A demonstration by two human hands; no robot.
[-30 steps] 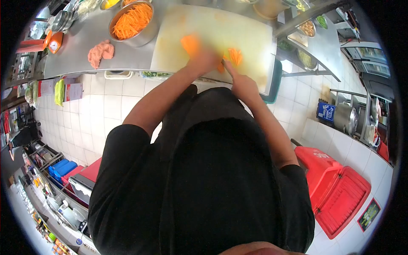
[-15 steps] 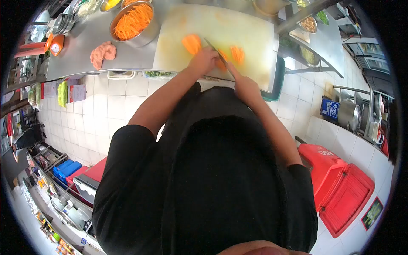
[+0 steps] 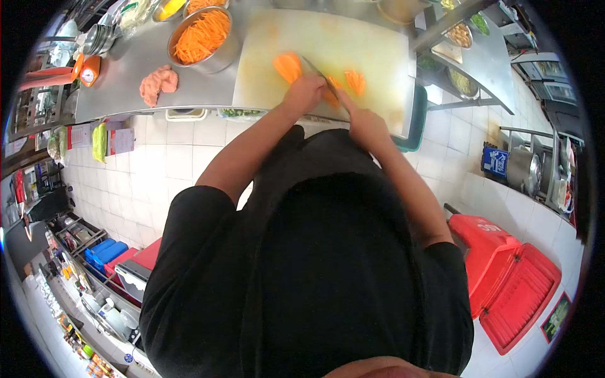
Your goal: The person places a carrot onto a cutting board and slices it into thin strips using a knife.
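Note:
My right hand (image 3: pixel 367 126) is closed round the handle of a knife (image 3: pixel 320 74), whose blade points up and left over the white cutting board (image 3: pixel 378 53). Beside the blade, my left hand (image 3: pixel 305 93) presses with bent fingers on a carrot piece (image 3: pixel 329 96), partly hidden by the hand and the knife. Just above my left hand lies a larger carrot piece (image 3: pixel 288 65). Cut carrot strips (image 3: pixel 355 82) rest to the right of the blade.
A steel bowl (image 3: pixel 222 58) of shredded carrot stands left of the board. Farther left are a crumpled pink cloth-like item (image 3: pixel 157 85) and an orange scale (image 3: pixel 89 70). A green bin (image 3: pixel 416 120) is below the board's right edge. A red bin (image 3: pixel 482 252) stands at the right.
My left hand was blurred in motion one second ago and now rests still beside the blade. The knife blade now shows clearly. The whole view has shifted slightly.

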